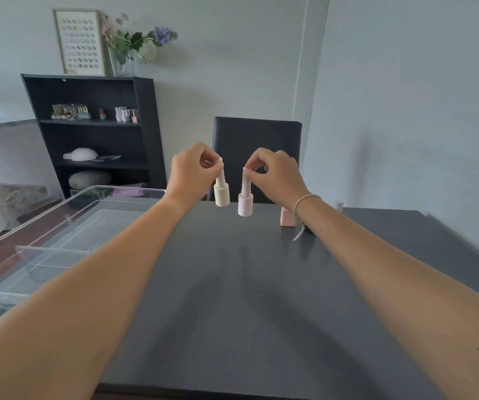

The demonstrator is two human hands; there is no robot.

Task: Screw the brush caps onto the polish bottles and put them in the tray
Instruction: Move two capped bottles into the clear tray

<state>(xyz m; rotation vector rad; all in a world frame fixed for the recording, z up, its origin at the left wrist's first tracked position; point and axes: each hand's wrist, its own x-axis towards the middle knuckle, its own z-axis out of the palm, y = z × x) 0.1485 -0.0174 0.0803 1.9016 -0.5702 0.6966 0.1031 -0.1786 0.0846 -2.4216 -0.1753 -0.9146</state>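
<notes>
Nearest are two bare forearms reaching out over the dark grey table (pixel 232 298), which is bare in front apart from their shadows. Off to the left a clear plastic tray (pixel 59 226) with a ribbed floor sits on the table's left side, nothing visible in it.

Further out, both hands are raised above the table. The left hand (pixel 189 174) has its fingertips pinched closed around the top of a brush cap, and the cream polish bottle (pixel 221 194) hangs from it, tilted slightly. The right hand (pixel 278 177), with a thin bracelet (pixel 304 202) at the wrist, pinches the cap of a pale pink polish bottle (pixel 245 202) the same way; that one hangs close to upright. The two bottles are near each other but apart, both clear of the tabletop.

Behind the right wrist a darker pink bottle (pixel 286 217) stands on the table, and a loose brush (pixel 300 232) lies just beside it, partly hidden by the arm.

Beyond the table stands a dark chair (pixel 257 145), and at the back wall a black bookshelf (pixel 94 134) holding rows of small bottles, with a framed chart (pixel 79 43) and a vase of flowers (pixel 131 47) on top.
</notes>
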